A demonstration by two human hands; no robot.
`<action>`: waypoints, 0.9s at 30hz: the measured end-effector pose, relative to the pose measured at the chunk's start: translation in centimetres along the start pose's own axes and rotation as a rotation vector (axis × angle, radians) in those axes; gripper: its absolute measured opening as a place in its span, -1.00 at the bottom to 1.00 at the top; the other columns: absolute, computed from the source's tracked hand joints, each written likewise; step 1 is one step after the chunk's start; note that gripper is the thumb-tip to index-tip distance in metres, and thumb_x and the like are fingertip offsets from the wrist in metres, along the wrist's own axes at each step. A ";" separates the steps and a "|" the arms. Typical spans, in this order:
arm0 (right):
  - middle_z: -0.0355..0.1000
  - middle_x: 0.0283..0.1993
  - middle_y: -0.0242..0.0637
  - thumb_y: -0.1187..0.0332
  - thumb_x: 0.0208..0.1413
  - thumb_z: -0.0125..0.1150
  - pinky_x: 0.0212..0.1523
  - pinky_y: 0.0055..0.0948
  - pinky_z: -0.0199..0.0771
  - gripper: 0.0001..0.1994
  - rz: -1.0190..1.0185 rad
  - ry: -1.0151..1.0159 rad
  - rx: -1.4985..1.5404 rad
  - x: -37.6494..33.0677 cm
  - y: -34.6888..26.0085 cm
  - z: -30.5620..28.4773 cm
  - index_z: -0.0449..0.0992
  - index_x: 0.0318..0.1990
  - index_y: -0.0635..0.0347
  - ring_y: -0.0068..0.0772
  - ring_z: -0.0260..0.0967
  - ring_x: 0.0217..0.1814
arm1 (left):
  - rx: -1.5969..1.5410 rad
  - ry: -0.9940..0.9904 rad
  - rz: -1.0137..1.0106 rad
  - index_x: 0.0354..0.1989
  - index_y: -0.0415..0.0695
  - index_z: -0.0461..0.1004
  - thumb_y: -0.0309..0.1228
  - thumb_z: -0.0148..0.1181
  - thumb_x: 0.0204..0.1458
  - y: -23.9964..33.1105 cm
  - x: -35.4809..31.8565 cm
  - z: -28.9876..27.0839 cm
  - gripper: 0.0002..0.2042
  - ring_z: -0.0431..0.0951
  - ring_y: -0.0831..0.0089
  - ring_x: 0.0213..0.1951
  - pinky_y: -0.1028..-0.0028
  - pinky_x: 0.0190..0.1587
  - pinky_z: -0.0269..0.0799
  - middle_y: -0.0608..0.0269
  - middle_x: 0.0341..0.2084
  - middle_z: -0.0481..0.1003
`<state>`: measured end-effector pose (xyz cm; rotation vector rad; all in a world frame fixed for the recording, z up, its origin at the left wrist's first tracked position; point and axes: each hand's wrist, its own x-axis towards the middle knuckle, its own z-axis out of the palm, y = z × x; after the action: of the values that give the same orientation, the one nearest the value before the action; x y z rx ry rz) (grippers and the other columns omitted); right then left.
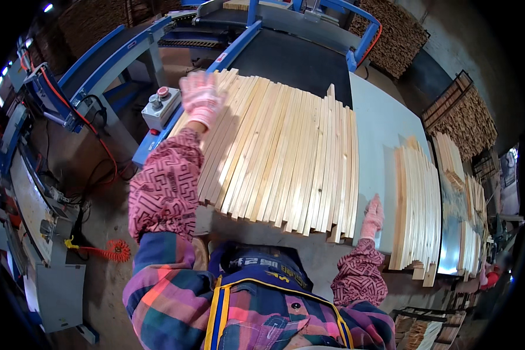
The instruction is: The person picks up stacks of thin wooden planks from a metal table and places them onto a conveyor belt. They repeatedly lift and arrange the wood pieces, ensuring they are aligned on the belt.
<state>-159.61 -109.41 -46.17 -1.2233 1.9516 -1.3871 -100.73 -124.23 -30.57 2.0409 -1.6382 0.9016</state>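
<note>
On the dark conveyor belt, a broad row of pale wooden strips is laid side by side, with the long sides touching and both ends left uneven. One strip near the right of the row is pushed out farther than its neighbours at the far end. By the left hand, in a pink-and-white glove, the far left corner of the row is reached; its grip is open, with the fingers extended and slightly blurred, and whether the wood is pressed cannot be told. By the right hand, also gloved, the pale grey surface is reached between the row and a second batch of strips; its grip is open too, with the fingers pointed forward and nothing held. The forearms are covered by pink patterned sleeves. Just left of the left hand, a control box with a red button is mounted beside the blue rail. Farther left, an orange coiled hose is seen. Beyond the grey surface, large stacks of wood are piled.
</note>
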 end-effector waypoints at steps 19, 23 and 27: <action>0.47 0.18 -0.07 0.12 0.25 0.15 0.23 -0.23 0.39 -0.60 -0.104 0.251 -0.381 -5.1 -2.8 0.3 0.51 0.21 -0.09 0.00 0.40 0.22 | 0.104 -0.043 -0.197 0.09 -0.10 0.37 0.05 0.19 0.01 -11.5 -0.3 -0.7 -0.43 0.44 0.04 0.03 0.11 0.07 0.32 0.05 -0.02 0.44; 0.46 0.20 -0.08 0.18 0.24 0.18 0.32 -0.20 0.30 -0.61 0.019 0.249 -0.424 -5.4 -3.8 -0.2 0.50 0.22 -0.16 0.00 0.36 0.27 | -0.037 -0.273 -0.110 0.11 -0.04 0.39 0.08 0.17 0.02 -2.7 -0.3 -5.5 -0.43 0.28 0.00 0.21 0.07 0.26 0.15 0.00 0.06 0.38; 0.46 0.15 -0.03 0.18 0.22 0.15 0.23 -0.17 0.39 -0.63 -0.112 0.243 -0.484 -5.2 -3.4 -0.2 0.53 0.16 -0.07 0.07 0.40 0.18 | -0.430 0.027 0.282 0.31 -0.04 0.32 -0.15 0.34 -0.01 3.5 -2.7 -1.2 -0.33 0.14 -0.04 0.37 0.08 0.42 0.02 0.05 0.35 0.23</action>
<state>-155.73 -105.20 -43.71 -1.4440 2.5267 -1.1963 -104.72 -122.39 -31.95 1.5303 -1.9378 0.5888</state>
